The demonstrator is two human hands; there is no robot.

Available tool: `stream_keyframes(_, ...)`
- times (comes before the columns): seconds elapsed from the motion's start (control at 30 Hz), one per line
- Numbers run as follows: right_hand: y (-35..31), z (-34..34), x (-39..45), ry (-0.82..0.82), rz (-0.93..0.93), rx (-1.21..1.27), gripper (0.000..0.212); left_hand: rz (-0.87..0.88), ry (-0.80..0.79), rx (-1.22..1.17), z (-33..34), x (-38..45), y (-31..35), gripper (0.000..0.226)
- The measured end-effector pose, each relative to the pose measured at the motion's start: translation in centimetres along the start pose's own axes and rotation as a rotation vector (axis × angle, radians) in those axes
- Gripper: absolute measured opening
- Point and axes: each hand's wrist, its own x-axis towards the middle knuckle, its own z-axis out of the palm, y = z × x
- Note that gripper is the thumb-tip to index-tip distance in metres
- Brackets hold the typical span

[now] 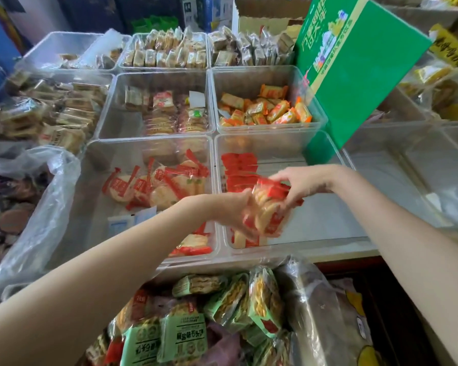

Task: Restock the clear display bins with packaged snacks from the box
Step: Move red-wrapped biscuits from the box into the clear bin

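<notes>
Both hands hold a bunch of red-edged rice cracker packets (269, 207) over the near clear bin (312, 233) in the middle of the display. My left hand (233, 210) cups the bunch from below and the left. From above and the right, my right hand (299, 184) pinches the tops of the packets. Inside this bin a row of the same red packets (239, 170) stands along its left wall. A green cardboard box (354, 64) leans tilted at the back right, above the bins.
The clear bin (101, 196) to the left holds loose red-edged crackers. Behind are bins of orange packets (267, 109) and pale biscuits (167, 114). Green snack packets (185, 331) in a plastic bag lie close below me. A crumpled plastic bag (37, 202) is at the left.
</notes>
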Motion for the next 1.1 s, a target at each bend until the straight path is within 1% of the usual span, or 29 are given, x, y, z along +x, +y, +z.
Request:
stream_keyframes(0.03,0.7,0.4,0.2,-0.028,0.015,-0.042,0.039,0.001,-0.051,0.143,0.2,0.3,-0.1,0.093)
stream_keyframes(0.07,1.2,1.0,0.4,-0.057,0.029,-0.06,0.04,0.02,-0.059,0.287,0.2,0.6,-0.4,0.092)
stream_keyframes(0.13,1.9,2.0,1.1,-0.083,0.052,-0.067,0.047,0.045,-0.055,0.511,0.1,1.3,-1.1,0.076)
stream_keyframes(0.2,1.9,3.0,2.1,-0.083,0.065,-0.118,0.055,0.042,-0.055,0.662,0.3,2.1,-1.4,0.056)
stream_keyframes(0.3,1.4,4.3,3.5,-0.091,0.098,-0.287,0.071,-0.008,0.05,0.832,1.4,3.3,-1.3,0.033)
stream_keyframes(0.37,1.2,5.0,3.8,-0.08,0.13,-0.36,0.081,-0.086,0.108,0.875,2.1,4.0,-1.1,0.023)
stream_keyframes(0.43,1.1,5.5,3.7,-0.057,0.14,-0.416,0.087,-0.149,0.129,0.878,2.5,4.6,-1.0,0.02)
stream_keyframes(0.5,0.9,5.6,3.7,-0.052,0.126,-0.434,0.087,-0.191,0.171,0.877,2.8,5.1,-0.8,0.016)
stream_keyframes(0.57,0.8,5.6,3.6,-0.06,0.118,-0.419,0.087,-0.183,0.228,0.868,2.9,5.4,-0.6,0.01)
stream_keyframes(0.67,1.1,6.1,3.3,-0.062,0.116,-0.363,0.086,-0.141,0.304,0.85,2.5,5.4,-0.7,0.018)
stream_keyframes(0.73,1.0,7.0,3.5,-0.022,0.083,-0.371,0.081,-0.144,0.351,0.865,1.9,5.2,-0.7,0.022)
stream_keyframes(0.8,0.6,8.4,4.4,0.038,0.031,-0.354,0.072,-0.16,0.329,0.881,1.8,5.0,-0.9,0.022)
stream_keyframes(0.83,0.5,9.1,5.0,0.052,0.027,-0.363,0.069,-0.164,0.287,0.887,1.7,4.8,-0.9,0.021)
stream_keyframes(0.9,0.4,9.8,5.8,0.042,0.072,-0.412,0.072,-0.145,0.166,0.896,1.2,4.5,-0.7,0.016)
stream_keyframes(0.93,0.5,9.6,5.9,0.003,0.108,-0.377,0.077,-0.137,0.121,0.885,0.7,4.3,-0.6,0.016)
stream_keyframes(0.97,0.8,9.1,5.7,-0.071,0.147,-0.239,0.079,-0.136,0.117,0.86,0.1,4.2,-0.4,0.019)
stream_keyframes(1.0,0.8,8.4,5.1,-0.147,0.176,-0.021,0.076,-0.134,0.165,0.825,-0.6,3.9,-0.2,0.021)
stream_keyframes(1.03,0.8,7.6,4.3,-0.193,0.198,0.212,0.066,-0.123,0.245,0.787,-1.3,3.7,0.0,0.023)
stream_keyframes(1.07,1.0,6.9,3.6,-0.19,0.196,0.393,0.053,-0.119,0.305,0.763,-1.7,3.7,0.0,0.027)
stream_keyframes(1.1,1.6,6.4,3.4,-0.127,0.183,0.474,0.044,-0.129,0.308,0.765,-1.8,3.8,-0.3,0.035)
